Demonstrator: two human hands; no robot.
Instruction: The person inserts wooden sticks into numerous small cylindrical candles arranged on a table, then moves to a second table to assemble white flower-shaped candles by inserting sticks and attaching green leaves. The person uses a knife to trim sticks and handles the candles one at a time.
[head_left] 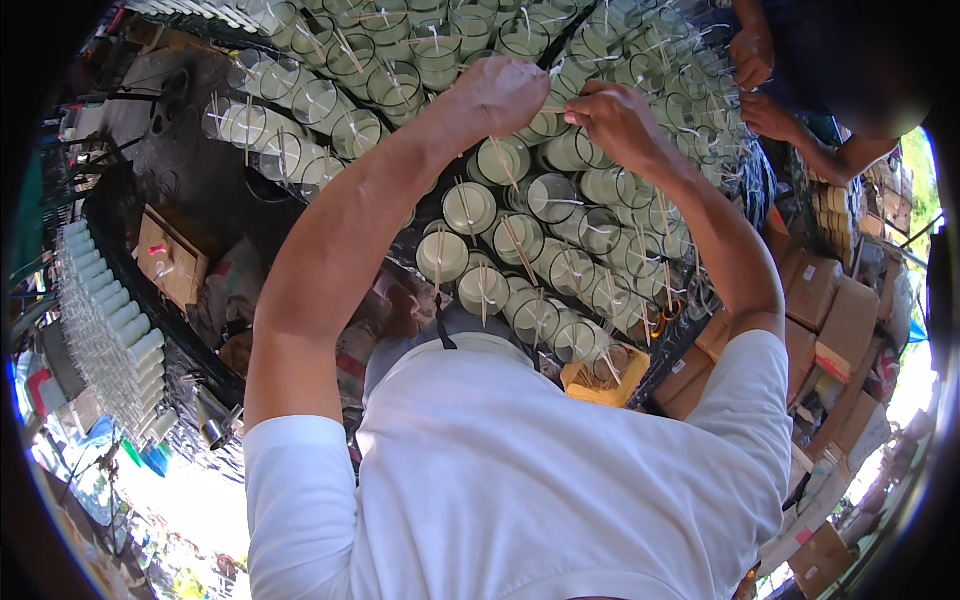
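Observation:
Many glass jars filled with pale green wax [470, 207] stand packed together, several with thin wooden sticks [517, 240] across their rims and white wicks. Over the far middle of them, my left hand [508, 95] is closed with its knuckles up, its fingertips mostly hidden. My right hand [612, 118] faces it, thumb and fingers pinched on one end of a thin wooden stick [554, 109]. That stick spans the small gap between my hands, its other end running into my left hand. Jar rims lie just beneath both hands.
Another person's hands [762, 90] work at the jars' far right edge. A yellow container [604, 378] sits at the near edge, beside orange-handled scissors [660, 320]. Cardboard boxes [815, 290] are stacked on the right. Rows of white candles [115, 300] stand at the left.

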